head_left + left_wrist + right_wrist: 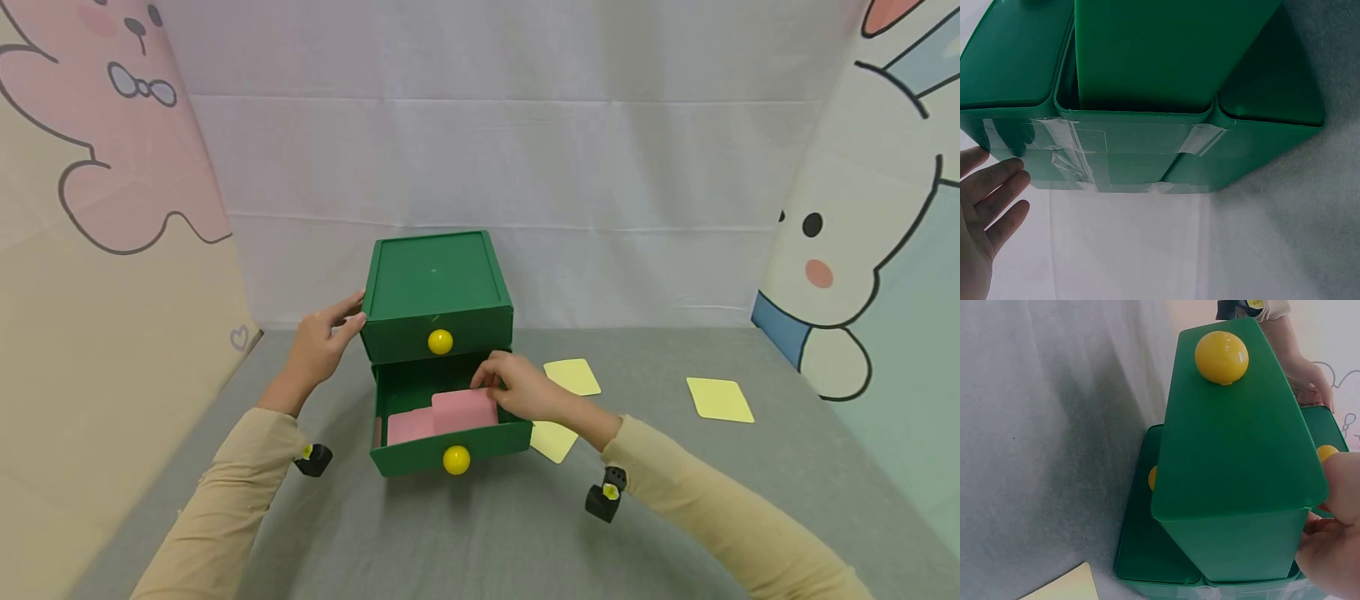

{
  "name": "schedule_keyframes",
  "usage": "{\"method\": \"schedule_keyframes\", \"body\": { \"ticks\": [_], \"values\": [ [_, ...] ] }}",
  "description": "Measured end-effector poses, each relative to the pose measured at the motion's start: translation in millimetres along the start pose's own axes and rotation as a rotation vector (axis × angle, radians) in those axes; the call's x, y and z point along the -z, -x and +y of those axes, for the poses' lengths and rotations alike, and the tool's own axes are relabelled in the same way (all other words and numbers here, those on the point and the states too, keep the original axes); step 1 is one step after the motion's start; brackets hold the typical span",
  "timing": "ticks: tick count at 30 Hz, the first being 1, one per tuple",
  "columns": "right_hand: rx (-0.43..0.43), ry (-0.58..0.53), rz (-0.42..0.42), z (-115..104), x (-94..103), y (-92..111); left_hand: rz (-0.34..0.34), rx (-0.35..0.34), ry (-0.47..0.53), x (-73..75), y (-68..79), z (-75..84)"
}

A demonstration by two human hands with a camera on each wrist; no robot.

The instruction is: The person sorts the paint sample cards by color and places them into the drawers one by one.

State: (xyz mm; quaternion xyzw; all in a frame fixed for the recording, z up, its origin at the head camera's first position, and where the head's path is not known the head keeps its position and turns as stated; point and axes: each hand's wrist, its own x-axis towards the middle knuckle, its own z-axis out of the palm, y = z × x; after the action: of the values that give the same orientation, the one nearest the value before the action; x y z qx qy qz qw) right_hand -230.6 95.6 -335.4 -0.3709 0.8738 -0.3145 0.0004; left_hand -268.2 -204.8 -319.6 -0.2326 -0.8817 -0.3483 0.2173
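A green drawer cabinet (pixel 438 275) with yellow round knobs stands on the grey surface, its middle drawer (pixel 420 457) pulled out. Inside that drawer are pink cards; the right one (pixel 463 411) overlaps a lower one (pixel 409 426). My right hand (pixel 525 390) reaches in over the drawer's right side, fingers bent, and pinches the upper pink card at its right edge. In the right wrist view the drawer front hides that card and part of the hand (pixel 1335 531). My left hand (pixel 318 346) touches the cabinet's upper left side, its fingers extended (pixel 997 194).
Yellow cards lie to the right: one (pixel 572 377) beside the cabinet, one (pixel 553 442) partly behind the open drawer, and another (pixel 720 400) farther right. A white cloth (pixel 570 167) hangs behind. Clear tape (pixel 1129 150) runs along the cabinet's side.
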Motion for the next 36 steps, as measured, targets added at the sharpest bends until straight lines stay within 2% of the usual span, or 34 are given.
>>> {"method": "schedule_keyframes", "body": {
  "ticks": [11, 21, 30, 36],
  "values": [
    [0.017, -0.006, 0.009, 1, 0.5, 1, -0.007, 0.012, -0.007, 0.1, 0.5, -2.0],
    [0.001, -0.038, 0.032, 2, 16.5, 1, -0.001, 0.001, -0.001, -0.7, 0.1, -3.4],
    [-0.042, -0.145, 0.141, -12, 31.3, 18, -0.002, -0.001, 0.005, -0.7, 0.5, -4.2],
    [-0.092, -0.233, 0.254, -21, 25.1, 38, -0.005, -0.002, 0.006, 0.3, 0.9, -1.1]
  ]
}}
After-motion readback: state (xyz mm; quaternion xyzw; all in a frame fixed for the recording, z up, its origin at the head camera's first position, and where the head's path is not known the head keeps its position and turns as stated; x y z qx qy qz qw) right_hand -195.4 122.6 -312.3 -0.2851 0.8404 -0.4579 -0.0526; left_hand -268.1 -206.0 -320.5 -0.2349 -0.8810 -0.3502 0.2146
